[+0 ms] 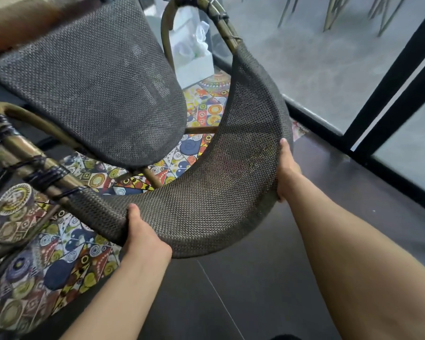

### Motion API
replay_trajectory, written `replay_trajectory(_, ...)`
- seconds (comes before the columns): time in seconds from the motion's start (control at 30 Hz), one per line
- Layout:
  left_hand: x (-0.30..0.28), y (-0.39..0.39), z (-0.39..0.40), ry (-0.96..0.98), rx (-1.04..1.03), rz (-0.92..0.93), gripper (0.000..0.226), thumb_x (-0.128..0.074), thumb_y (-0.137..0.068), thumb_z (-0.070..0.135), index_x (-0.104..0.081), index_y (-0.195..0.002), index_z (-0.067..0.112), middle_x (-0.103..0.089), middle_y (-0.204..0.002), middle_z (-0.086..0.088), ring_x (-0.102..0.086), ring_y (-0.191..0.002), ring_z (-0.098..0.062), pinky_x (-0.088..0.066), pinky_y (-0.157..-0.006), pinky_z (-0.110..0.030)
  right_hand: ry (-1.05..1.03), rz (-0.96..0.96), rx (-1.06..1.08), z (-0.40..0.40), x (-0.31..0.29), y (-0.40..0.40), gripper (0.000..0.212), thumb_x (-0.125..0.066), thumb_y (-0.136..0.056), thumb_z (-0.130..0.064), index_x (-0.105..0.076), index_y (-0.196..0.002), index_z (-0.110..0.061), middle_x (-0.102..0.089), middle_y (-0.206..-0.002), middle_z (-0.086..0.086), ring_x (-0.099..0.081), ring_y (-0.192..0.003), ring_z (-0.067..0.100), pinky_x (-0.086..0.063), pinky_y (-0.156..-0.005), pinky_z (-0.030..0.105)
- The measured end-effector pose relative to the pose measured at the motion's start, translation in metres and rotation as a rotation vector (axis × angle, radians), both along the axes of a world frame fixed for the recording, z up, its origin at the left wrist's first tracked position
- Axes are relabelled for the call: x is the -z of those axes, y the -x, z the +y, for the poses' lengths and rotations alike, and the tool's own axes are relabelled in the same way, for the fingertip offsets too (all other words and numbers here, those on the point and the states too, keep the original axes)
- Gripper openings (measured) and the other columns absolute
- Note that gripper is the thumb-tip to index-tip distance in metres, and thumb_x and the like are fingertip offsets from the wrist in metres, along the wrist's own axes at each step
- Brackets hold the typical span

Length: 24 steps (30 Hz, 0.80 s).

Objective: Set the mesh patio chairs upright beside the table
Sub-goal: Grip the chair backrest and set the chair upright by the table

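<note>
A grey mesh patio chair [96, 77] with a bamboo-look frame fills the middle of the view, seen from above and behind. Its curved mesh backrest [206, 204] arcs toward me. My left hand [142, 236] grips the backrest's lower left rim, thumb on the inner side. My right hand [286, 173] grips the right rim, thumb up along the edge. The armrests [22, 148] are wrapped with dark binding. The chair's legs are hidden under the seat. The table's brown edge [17, 23] shows blurred at the top left.
A colourful patterned rug [59, 253] lies under the chair on dark floor tiles [255, 290]. A black-framed glass door [390, 89] runs along the right. A white box with plastic [194, 50] sits beyond the chair. More chair legs [334, 13] stand outside.
</note>
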<state>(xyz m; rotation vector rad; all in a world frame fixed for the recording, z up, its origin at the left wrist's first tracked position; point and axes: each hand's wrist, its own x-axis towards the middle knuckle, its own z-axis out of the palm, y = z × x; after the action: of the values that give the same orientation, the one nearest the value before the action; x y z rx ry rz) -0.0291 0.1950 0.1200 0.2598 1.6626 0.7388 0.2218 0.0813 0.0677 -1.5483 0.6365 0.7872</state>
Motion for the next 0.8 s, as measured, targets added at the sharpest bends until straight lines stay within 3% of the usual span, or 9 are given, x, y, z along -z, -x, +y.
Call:
replay_trajectory(0.1,-0.017,0.006,0.001,-0.017,-0.029,0.025,0.073,-0.078,-0.065,0.065,-0.049,-0.12,0.026,-0.062,-0.115,0.005,-0.064,-0.089,-0.025,-0.053,-0.077,-0.047,-0.004,0.021,0.007,-0.003,-0.016,0.009,0.122,-0.058,-0.069,-0.091,-0.034,-0.161,-0.014,-0.045,-0.161,0.008,-0.046,-0.144,0.04,-0.034,-0.115,0.059)
replay_trajectory(0.2,-0.03,0.012,-0.001,-0.019,-0.022,0.011,0.071,-0.078,-0.064,0.065,-0.051,-0.118,0.028,-0.066,-0.117,0.003,-0.067,-0.088,-0.026,-0.052,-0.079,-0.049,0.003,0.027,0.004,-0.008,-0.032,0.015,0.123,-0.059,-0.069,-0.09,-0.032,-0.162,-0.014,-0.044,-0.163,0.009,-0.046,-0.144,0.04,-0.034,-0.116,0.06)
replay_trajectory(0.43,-0.076,0.021,-0.003,0.024,-0.01,0.078,0.068,-0.072,-0.072,0.066,-0.059,-0.126,0.026,-0.066,-0.117,0.007,-0.062,-0.09,-0.022,-0.043,-0.078,-0.036,0.048,0.045,0.012,-0.016,-0.082,0.027,0.131,-0.057,-0.065,-0.093,-0.024,-0.165,-0.014,-0.038,-0.166,0.01,-0.04,-0.148,0.042,-0.031,-0.117,0.063)
replay_trajectory(0.57,-0.101,0.032,0.001,0.011,-0.013,0.15,0.084,-0.071,-0.063,0.073,-0.055,-0.132,0.027,-0.06,-0.129,0.008,-0.061,-0.099,-0.022,-0.037,-0.083,-0.033,0.074,0.04,0.001,-0.015,-0.114,0.035,0.138,-0.055,-0.058,-0.095,-0.022,-0.165,-0.014,-0.036,-0.167,0.01,-0.037,-0.15,0.043,-0.03,-0.117,0.064)
replay_trajectory(0.7,-0.122,0.043,0.013,0.002,-0.012,0.176,0.077,-0.071,-0.065,0.073,-0.06,-0.125,0.026,-0.064,-0.121,0.01,-0.06,-0.087,-0.019,-0.037,-0.079,-0.025,0.1,0.021,-0.037,-0.011,-0.151,0.048,0.132,-0.055,-0.055,-0.095,-0.036,-0.16,-0.017,-0.047,-0.16,0.003,-0.048,-0.142,0.039,-0.039,-0.107,0.058)
replay_trajectory(0.8,-0.14,0.052,0.023,0.001,-0.026,0.189,0.086,-0.07,-0.059,0.077,-0.058,-0.127,0.025,-0.063,-0.126,0.008,-0.06,-0.091,-0.021,-0.039,-0.078,-0.028,0.12,0.023,-0.054,-0.008,-0.171,0.055,0.126,-0.056,-0.056,-0.094,-0.042,-0.156,-0.019,-0.053,-0.153,0.003,-0.054,-0.135,0.038,-0.042,-0.092,0.053)
